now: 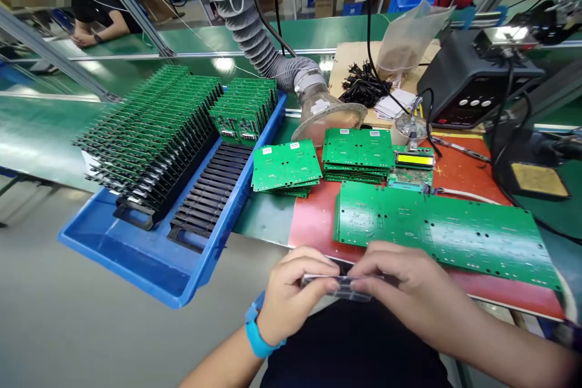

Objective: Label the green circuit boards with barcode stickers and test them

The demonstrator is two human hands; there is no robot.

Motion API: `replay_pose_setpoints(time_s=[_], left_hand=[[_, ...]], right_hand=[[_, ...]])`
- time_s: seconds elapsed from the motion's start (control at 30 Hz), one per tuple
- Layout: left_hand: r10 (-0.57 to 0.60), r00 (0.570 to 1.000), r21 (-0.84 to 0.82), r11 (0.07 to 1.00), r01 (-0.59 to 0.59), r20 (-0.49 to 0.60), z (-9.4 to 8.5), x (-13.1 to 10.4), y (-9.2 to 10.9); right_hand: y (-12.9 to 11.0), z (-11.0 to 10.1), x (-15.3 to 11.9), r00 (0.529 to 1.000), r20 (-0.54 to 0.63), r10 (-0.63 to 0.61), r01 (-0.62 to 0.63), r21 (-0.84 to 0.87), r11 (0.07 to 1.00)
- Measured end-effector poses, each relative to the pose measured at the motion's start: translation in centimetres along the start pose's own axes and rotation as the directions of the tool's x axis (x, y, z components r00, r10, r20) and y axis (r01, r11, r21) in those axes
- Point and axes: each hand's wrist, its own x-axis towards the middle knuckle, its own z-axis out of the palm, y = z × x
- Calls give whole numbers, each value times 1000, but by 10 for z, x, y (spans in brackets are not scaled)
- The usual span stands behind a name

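Observation:
My left hand [297, 286], with a blue wristband, pinches the left end of a thin, flat panel [352, 291] seen nearly edge-on. My right hand [393, 279] grips its right end, thumb and fingers closed on it. The panel looks greyish with lines across it; fingers cover much of it, and I cannot tell its kind. It is held in front of my body, by the table's front edge. Just beyond lies a stack of long green circuit boards [448, 233]. Behind are two stacks of smaller boards, one on the left [286, 167] and one on the right [357, 148].
A blue tray [122, 242] at left carries black racks [211, 191] with upright circuit boards [150, 133]. A fume hose [264, 48] hangs over the bench. Right are a small display board [413, 160], soldering station [473, 85] and cables. A person [107, 12] leans across the way.

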Motion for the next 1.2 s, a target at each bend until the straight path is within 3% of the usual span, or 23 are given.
replay_pose_setpoints(time_s=[0.07, 0.2, 0.37, 0.43, 0.57, 0.63, 0.73, 0.8, 0.87, 1.03, 1.13, 1.2], left_hand=[[-16, 1000, 37, 999, 17, -25, 2, -1, 0], [15, 985, 188, 982, 18, -174, 8, -4, -1], [64, 987, 210, 977, -31, -149, 10, -2, 0], [65, 987, 212, 977, -33, -144, 9, -1, 0], [-45, 985, 235, 969, 83, -164, 10, 0, 0], [-138, 973, 244, 952, 182, -187, 11, 2, 1], [-210, 973, 175, 959, 224, -91, 15, 6, 7], [-181, 983, 73, 982, 177, 45, 20, 10, 11], [-138, 978, 17, 990, 137, 153, 27, 14, 13], [-182, 957, 113, 981, 160, 227, 40, 22, 6], [-203, 949, 129, 976, 176, 241, 41, 23, 3], [-224, 946, 126, 972, 199, 235, 40, 23, 4]], right_hand=[[0, 1, 0, 999, 5, -36, 36, -21, 999], [2, 2, -3, 997, 8, -72, 72, -30, 997], [5, -1, -8, 999, -8, 53, -53, -25, 998], [4, -2, -9, 999, -22, 45, -46, -44, 998], [0, -17, -3, 998, -31, -51, 50, -51, 997], [3, -36, 9, 994, -106, -9, 2, -60, 998], [15, -71, 41, 971, -171, 169, -191, -121, 974], [25, -86, 64, 958, -93, 273, -285, -176, 942], [32, -90, 82, 952, -26, 307, -304, -240, 922], [36, -68, 93, 975, -34, 219, -209, -473, 856], [36, -67, 84, 984, -174, 44, -140, -592, 794], [39, -77, 76, 959, -272, -81, -104, -599, 794]])
